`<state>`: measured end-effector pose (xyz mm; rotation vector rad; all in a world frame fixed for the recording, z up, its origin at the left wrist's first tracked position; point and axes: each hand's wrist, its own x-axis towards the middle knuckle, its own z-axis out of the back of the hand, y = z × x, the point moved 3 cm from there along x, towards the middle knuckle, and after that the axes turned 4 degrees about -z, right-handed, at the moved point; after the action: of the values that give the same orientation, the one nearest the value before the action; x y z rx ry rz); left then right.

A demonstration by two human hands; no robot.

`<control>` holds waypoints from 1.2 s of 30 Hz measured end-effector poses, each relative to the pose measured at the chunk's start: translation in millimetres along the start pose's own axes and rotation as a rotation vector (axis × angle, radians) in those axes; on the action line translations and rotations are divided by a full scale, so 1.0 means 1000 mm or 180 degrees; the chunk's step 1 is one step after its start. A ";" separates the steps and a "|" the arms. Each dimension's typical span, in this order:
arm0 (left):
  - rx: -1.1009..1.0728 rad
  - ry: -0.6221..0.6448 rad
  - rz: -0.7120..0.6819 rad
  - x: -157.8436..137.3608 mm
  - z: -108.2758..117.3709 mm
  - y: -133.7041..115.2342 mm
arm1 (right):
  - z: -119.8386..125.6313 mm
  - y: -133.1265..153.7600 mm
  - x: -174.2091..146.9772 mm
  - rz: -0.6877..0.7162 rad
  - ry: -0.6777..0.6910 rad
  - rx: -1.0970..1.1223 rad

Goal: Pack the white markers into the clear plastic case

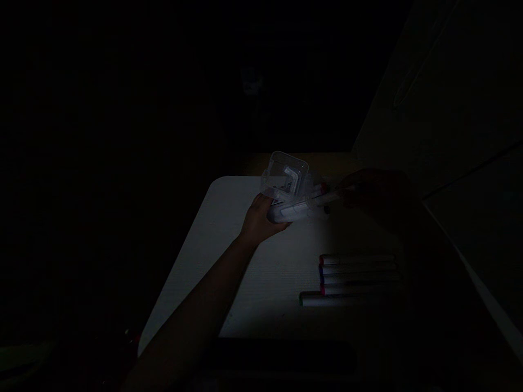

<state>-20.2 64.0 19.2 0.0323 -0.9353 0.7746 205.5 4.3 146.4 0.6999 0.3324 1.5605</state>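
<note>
My left hand [259,220] is wrapped round a clear plastic case [286,209], which lies tilted with its open lid [285,169] standing up on the far side. White markers show inside the case, one with a red end [323,188]. In deep shadow on the right, my right hand [368,188] has its fingers closed on a white marker [330,197], whose other end is at the mouth of the case. Whether that end is inside the case I cannot tell.
Several white markers [355,272] with red, blue, pink and green ends lie side by side on the white table [229,201], nearer to me on the right. A dark cable [478,171] runs along the right. Shadow hides most surroundings.
</note>
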 end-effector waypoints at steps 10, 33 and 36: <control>0.0064 -0.0025 0.0020 0.001 0.001 -0.002 | -0.009 0.017 -0.006 -0.0021 0.0165 -0.0378; 0.0118 0.0034 -0.0094 0.003 0.003 -0.005 | -0.041 -0.001 0.006 0.0389 -0.0524 0.0126; 0.0087 0.0065 -0.0184 0.003 0.003 -0.005 | -0.043 -0.001 0.008 0.0319 -0.0574 0.0024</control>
<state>-18.3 60.8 24.9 0.0750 -0.9006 0.7330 180.5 20.2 114.5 0.8678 0.1713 1.5774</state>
